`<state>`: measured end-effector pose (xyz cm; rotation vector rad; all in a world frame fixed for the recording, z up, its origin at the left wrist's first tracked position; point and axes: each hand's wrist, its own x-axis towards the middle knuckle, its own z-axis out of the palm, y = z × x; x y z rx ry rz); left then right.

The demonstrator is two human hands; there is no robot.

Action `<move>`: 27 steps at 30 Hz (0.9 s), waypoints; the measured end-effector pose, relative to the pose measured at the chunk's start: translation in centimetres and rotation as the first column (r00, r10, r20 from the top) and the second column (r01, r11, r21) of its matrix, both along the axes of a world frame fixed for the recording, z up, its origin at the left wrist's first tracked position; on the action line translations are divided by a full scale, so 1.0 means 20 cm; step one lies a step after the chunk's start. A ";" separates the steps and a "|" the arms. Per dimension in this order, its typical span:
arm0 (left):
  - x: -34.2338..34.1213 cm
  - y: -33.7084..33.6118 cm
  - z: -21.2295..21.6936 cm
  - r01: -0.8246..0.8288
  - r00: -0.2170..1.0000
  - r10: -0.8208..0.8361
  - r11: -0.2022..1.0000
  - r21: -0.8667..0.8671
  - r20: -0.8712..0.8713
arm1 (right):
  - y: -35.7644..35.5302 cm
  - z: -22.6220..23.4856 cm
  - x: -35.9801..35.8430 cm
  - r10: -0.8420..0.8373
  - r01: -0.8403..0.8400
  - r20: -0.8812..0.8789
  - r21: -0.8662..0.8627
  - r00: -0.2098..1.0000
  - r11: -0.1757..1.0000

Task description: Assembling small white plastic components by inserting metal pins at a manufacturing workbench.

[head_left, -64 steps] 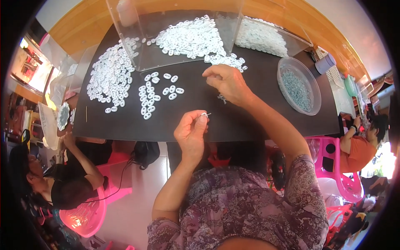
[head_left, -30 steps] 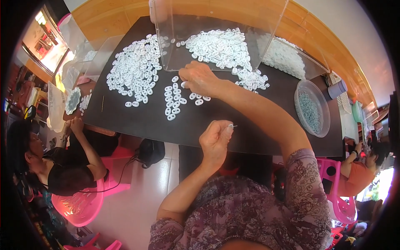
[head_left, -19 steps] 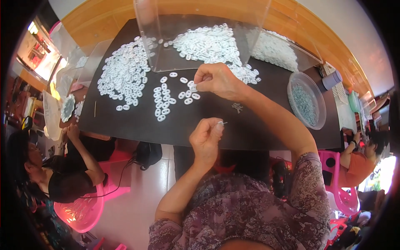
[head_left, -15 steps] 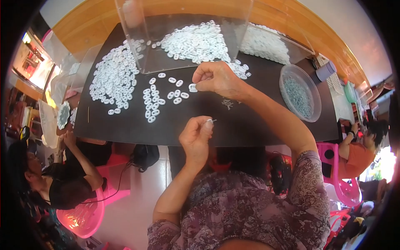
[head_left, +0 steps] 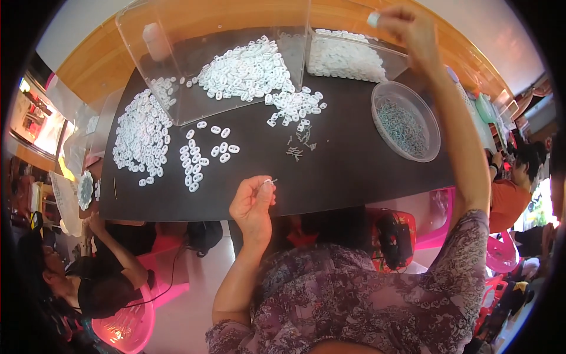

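Note:
My left hand [head_left: 253,203] hovers over the near edge of the black table [head_left: 342,177], pinching a small metal pin [head_left: 272,180] between thumb and fingers. My right hand [head_left: 410,26] is stretched far out past the table's back right, holding a small white plastic piece [head_left: 373,19] above a clear container of white parts [head_left: 345,57]. Loose white plastic rings [head_left: 206,156] lie in rows in front of my left hand. A few small metal pins [head_left: 299,144] are scattered at the table's middle.
A clear plastic box [head_left: 218,59] holds a heap of white rings at the back. Another pile of rings [head_left: 141,138] lies at the left. A round clear bowl of metal pins [head_left: 405,121] stands right. People sit at the lower left and the right; pink stools [head_left: 127,324] stand below.
My right hand has left the rings at the table's middle and reached far up to the back right with a white piece. My left hand keeps its pin in place.

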<state>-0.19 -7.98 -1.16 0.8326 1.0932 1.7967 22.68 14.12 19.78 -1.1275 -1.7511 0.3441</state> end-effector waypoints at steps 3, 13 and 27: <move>0.01 0.00 0.02 -0.002 0.999 0.002 1.000 -0.016 -0.048 | 0.24 0.19 0.11 -0.148 0.138 0.017 0.271 0.989 0.953; 0.02 0.01 0.02 -0.022 0.999 0.021 1.000 -0.007 -0.047 | 0.66 0.16 0.18 -0.636 0.400 0.296 0.574 0.713 0.715; 0.01 0.01 0.01 -0.016 1.000 0.016 1.000 -0.017 -0.013 | -0.15 -0.77 -0.43 0.344 -0.444 0.475 0.111 0.810 0.889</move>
